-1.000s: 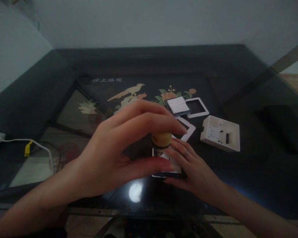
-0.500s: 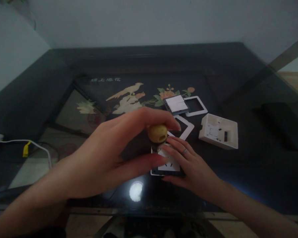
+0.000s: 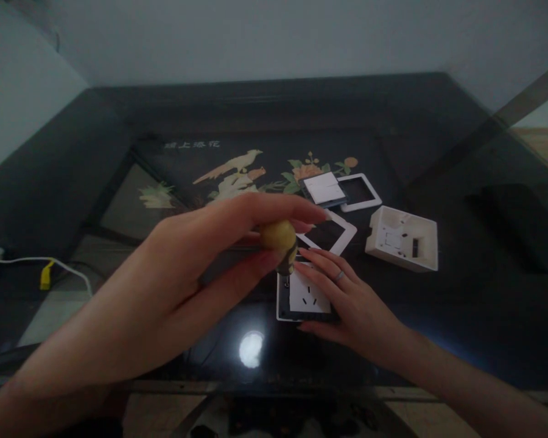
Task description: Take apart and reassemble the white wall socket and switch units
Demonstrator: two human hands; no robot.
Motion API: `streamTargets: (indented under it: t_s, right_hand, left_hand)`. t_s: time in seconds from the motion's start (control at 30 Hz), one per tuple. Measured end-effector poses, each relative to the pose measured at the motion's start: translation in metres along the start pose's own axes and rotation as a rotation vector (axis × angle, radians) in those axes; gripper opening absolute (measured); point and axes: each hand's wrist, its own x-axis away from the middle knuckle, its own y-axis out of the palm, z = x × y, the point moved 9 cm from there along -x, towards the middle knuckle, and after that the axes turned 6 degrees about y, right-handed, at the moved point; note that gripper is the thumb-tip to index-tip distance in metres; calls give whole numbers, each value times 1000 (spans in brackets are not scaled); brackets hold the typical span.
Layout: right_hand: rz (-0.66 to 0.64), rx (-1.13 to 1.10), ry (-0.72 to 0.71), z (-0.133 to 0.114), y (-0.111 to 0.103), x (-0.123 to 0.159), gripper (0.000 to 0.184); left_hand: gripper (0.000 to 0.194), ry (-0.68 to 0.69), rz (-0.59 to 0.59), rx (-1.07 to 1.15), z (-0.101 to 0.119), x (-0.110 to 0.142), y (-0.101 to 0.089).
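Note:
My left hand (image 3: 182, 286) is closed round the yellow handle of a screwdriver (image 3: 280, 240), which stands upright with its tip on the left edge of a white wall socket (image 3: 304, 299). The socket lies flat on the dark glass table (image 3: 438, 316). My right hand (image 3: 347, 301) rests on the socket's right side with its fingers spread flat, pressing it down; a ring shows on one finger.
Behind the socket lie two white frames (image 3: 342, 231) (image 3: 363, 190), a white switch plate (image 3: 324, 187) and a white back box (image 3: 402, 237). A white cable with a yellow tag (image 3: 45, 275) runs at the far left. A lamp's reflection (image 3: 251, 348) glares near the front edge.
My left hand has turned on the screwdriver handle, its fingers sliding leftward and lower. The socket face shows more now. My right hand has stayed put.

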Motion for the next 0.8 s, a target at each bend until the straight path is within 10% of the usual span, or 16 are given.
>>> streamTargets:
  t_s: [0.17, 0.47, 0.7, 0.8]
  right_hand:
    - [-1, -6, 7, 2, 2, -1, 74]
    - [-1, -7, 16, 2, 1, 0, 74]
    - [-4, -40, 26, 2, 0, -1, 72]
    - [-13, -24, 25, 2, 1, -1, 71]
  left_hand:
    - [23, 97, 252, -130, 4, 0, -7]
    - [33, -32, -15, 130, -1, 2, 13]
    - [23, 72, 279, -93, 3, 3, -8]
    - [21, 43, 205, -62, 3, 2, -4]
